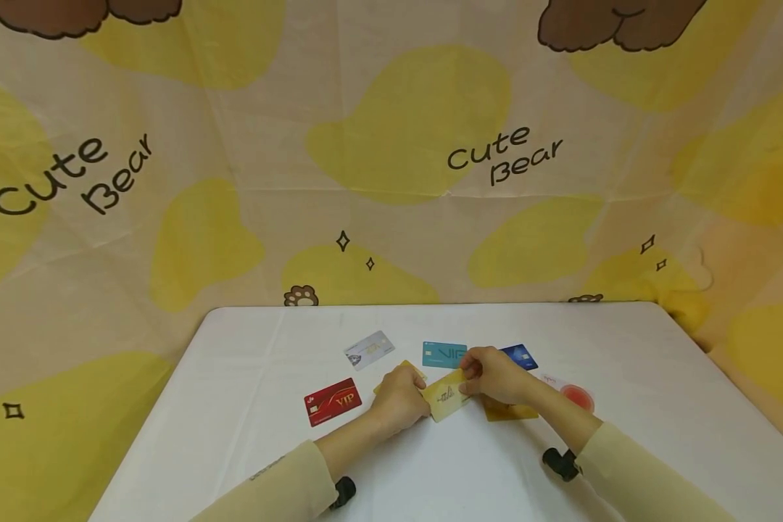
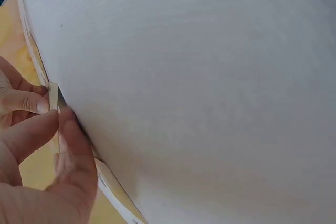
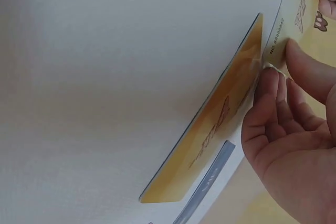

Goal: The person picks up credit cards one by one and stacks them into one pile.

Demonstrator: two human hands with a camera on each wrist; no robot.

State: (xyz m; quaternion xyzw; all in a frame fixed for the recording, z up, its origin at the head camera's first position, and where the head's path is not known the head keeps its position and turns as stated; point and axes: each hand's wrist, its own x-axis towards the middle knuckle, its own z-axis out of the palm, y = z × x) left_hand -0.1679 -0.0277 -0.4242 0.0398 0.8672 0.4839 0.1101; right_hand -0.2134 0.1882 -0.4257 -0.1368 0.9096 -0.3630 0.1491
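A pale gold card (image 1: 446, 397) is held between both hands, just above the table. My left hand (image 1: 399, 399) pinches its left end between thumb and fingers. At the opposite end my right hand (image 1: 498, 375) grips it, the thumb lying on the printed face near a number in the right wrist view. Another yellow card (image 1: 412, 367) lies behind the left hand, mostly covered by it. Beneath the right wrist is a darker gold card (image 1: 510, 412), partly hidden in the head view; the right wrist view shows more of this gold card (image 3: 205, 140).
A red VIP card (image 1: 333, 402) lies left on the white table (image 1: 248, 435), with a silver card (image 1: 369, 350) behind it. Beyond the hands are a teal card (image 1: 441, 353) and a blue card (image 1: 520, 356). A white card with a red circle (image 1: 577, 396) lies right.
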